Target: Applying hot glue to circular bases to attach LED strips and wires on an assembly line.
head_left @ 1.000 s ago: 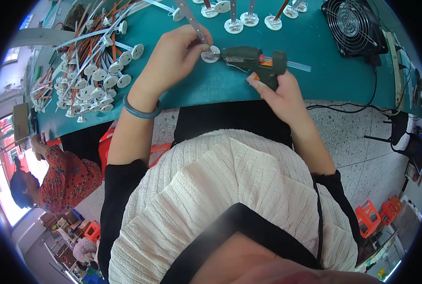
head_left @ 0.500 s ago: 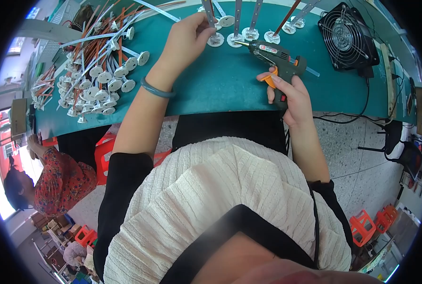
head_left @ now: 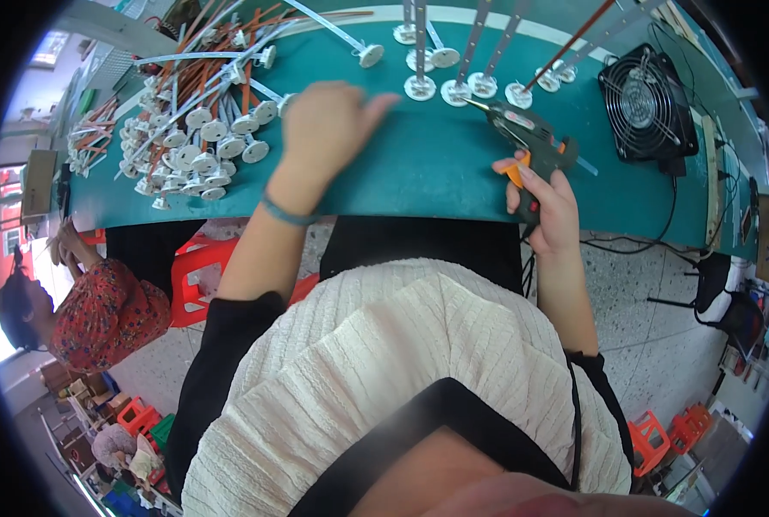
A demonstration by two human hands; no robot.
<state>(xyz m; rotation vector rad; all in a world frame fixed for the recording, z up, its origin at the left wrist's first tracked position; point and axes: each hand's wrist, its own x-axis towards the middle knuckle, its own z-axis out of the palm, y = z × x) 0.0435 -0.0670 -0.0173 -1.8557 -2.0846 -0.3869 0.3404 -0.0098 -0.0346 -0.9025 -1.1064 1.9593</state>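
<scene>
At nine o'clock, a person in a red floral top (head_left: 109,314) sits side-on near a bright red plastic stool (head_left: 186,280). At ten o'clock, on a green worktop (head_left: 402,172), lies a tangled heap of pale and reddish-brown flat strips with round white bases (head_left: 204,162).

At eleven o'clock, the wearer's left hand (head_left: 326,133) is just beside the heap, blurred; its thumb spreads wide of the fingers.

Between twelve and two o'clock, more slim grey and reddish-brown strips rise from round white discs (head_left: 420,88) on the worktop, some upright, some leaning.

Between one and two o'clock, the dark green glue gun with an orange trigger (head_left: 527,129) points its nozzle toward ten o'clock, close to one disc; whether they touch cannot be told. The wearer's right hand (head_left: 555,207), at two o'clock, has its fingers wrapped around the handle.

Farther out at two o'clock stands a square black fan with a round wire guard (head_left: 647,108).
</scene>
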